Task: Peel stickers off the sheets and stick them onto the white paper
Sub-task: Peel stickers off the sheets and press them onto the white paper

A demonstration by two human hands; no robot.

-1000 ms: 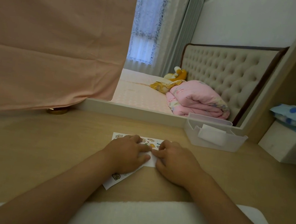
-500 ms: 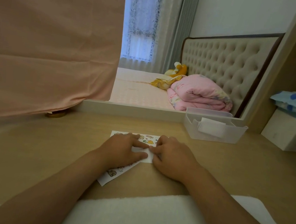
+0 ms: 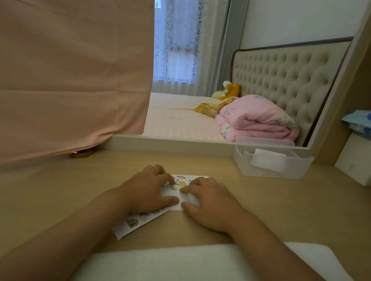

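A sticker sheet (image 3: 182, 180) with small cartoon stickers lies flat on the wooden desk (image 3: 288, 212). A second sticker sheet (image 3: 132, 224) pokes out toward me from under my left wrist. A piece of white paper (image 3: 170, 193) lies between my hands. My left hand (image 3: 147, 192) rests palm down on the sheets, its thumb stretched across the paper. My right hand (image 3: 211, 205) lies beside it, index fingertip and thumb touching the paper's right part. Most of both sheets is hidden under my hands.
A pink cloth (image 3: 60, 65) hangs over the desk's left back, with a gold object (image 3: 81, 153) under its hem. A clear plastic bin (image 3: 270, 172) holding a white packet stands back right, a white box (image 3: 365, 161) beyond it. White padding (image 3: 163, 267) covers the near edge.
My head has shifted a little. Both hands stay on the sheets; their fingertips have drawn slightly apart, so more stickers and white paper show between them.
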